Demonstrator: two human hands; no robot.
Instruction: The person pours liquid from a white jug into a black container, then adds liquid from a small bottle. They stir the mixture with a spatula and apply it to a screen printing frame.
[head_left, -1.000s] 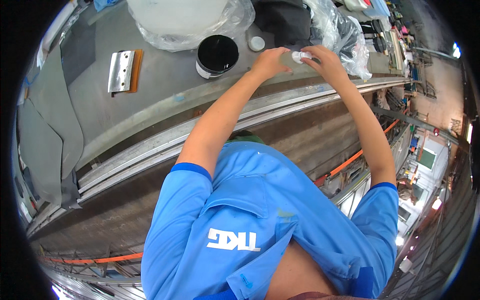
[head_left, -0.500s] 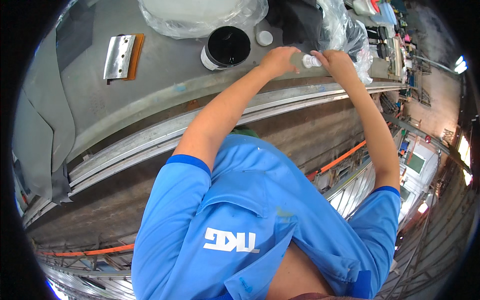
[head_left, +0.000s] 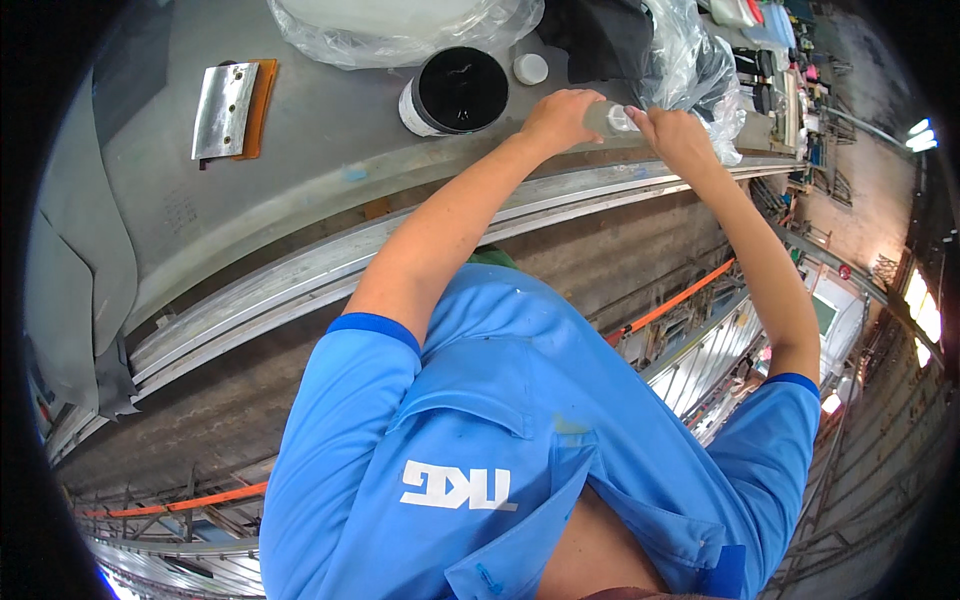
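Both my hands meet over the front edge of a grey metal worktable (head_left: 300, 190). My left hand (head_left: 558, 117) grips a small clear plastic bottle (head_left: 606, 119) lying sideways. My right hand (head_left: 672, 135) is closed on the bottle's white cap end (head_left: 622, 120). Just left of my left hand stands an open black tub (head_left: 455, 92) with a white wall. A small white lid (head_left: 530, 69) lies behind it.
A metal scraper with an orange blade (head_left: 228, 109) lies at the table's left. Clear plastic bags (head_left: 400, 25) and crumpled film (head_left: 690, 60) sit at the back. Grey cloth (head_left: 75, 270) hangs at the left. Metal rails (head_left: 300, 285) run along the table's front.
The view has shifted down and my hands now sit slightly lower right in the picture. They stay together on the bottle and cap.
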